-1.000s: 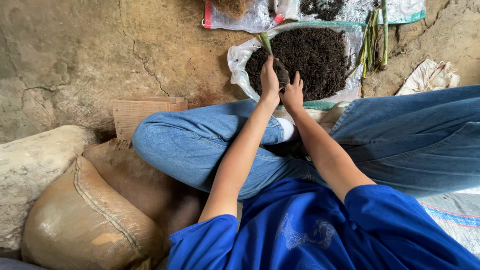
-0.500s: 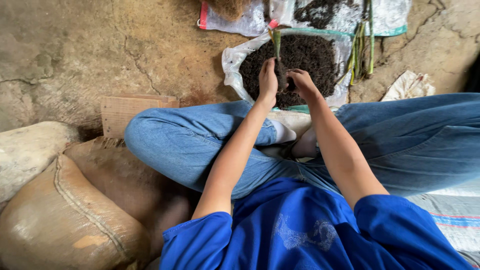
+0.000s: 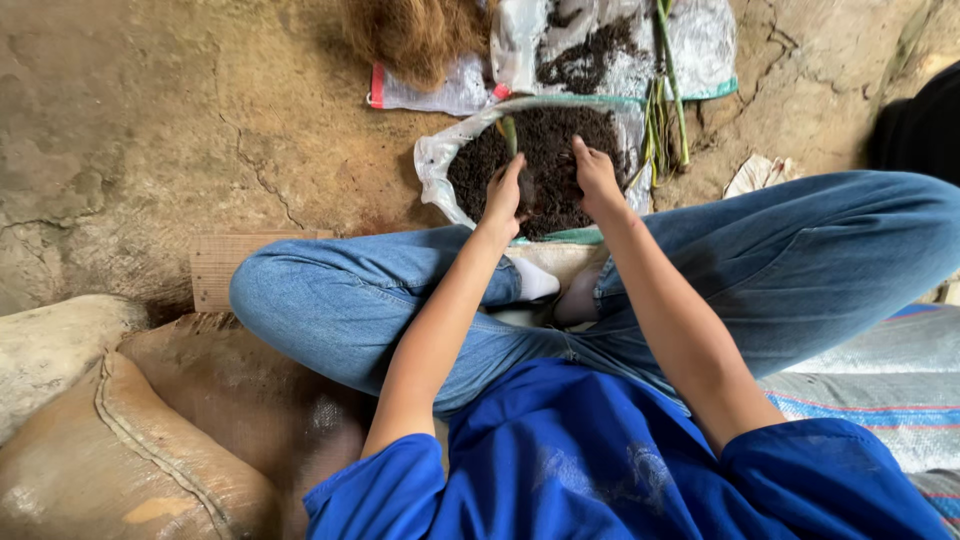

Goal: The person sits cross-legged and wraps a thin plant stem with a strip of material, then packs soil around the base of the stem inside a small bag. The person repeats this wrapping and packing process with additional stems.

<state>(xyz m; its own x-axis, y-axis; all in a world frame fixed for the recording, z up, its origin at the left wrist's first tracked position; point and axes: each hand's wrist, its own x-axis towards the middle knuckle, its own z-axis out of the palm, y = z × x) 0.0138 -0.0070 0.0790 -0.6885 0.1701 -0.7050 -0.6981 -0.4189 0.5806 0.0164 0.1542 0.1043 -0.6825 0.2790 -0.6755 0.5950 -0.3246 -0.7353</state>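
Observation:
I sit cross-legged in blue jeans before an open white sack (image 3: 432, 165) filled with dark soil (image 3: 560, 150). My left hand (image 3: 503, 193) is closed around a small dark pouch with a green plant cutting (image 3: 510, 135) standing up out of it, held over the soil. My right hand (image 3: 594, 173) rests on the soil just to the right, fingers curled down into it, palm hidden.
Brown coconut fibre (image 3: 415, 35) lies at the top. A second sheet with scattered soil (image 3: 590, 50) and green stalks (image 3: 668, 100) sits behind the sack. Full burlap sacks (image 3: 120, 440) are at my left, a woven mat (image 3: 880, 380) at my right, cracked earth floor around.
My right hand has left the pouch and dropped onto the soil to its right. My left hand keeps holding the pouch with the cutting; the camera view has shifted slightly.

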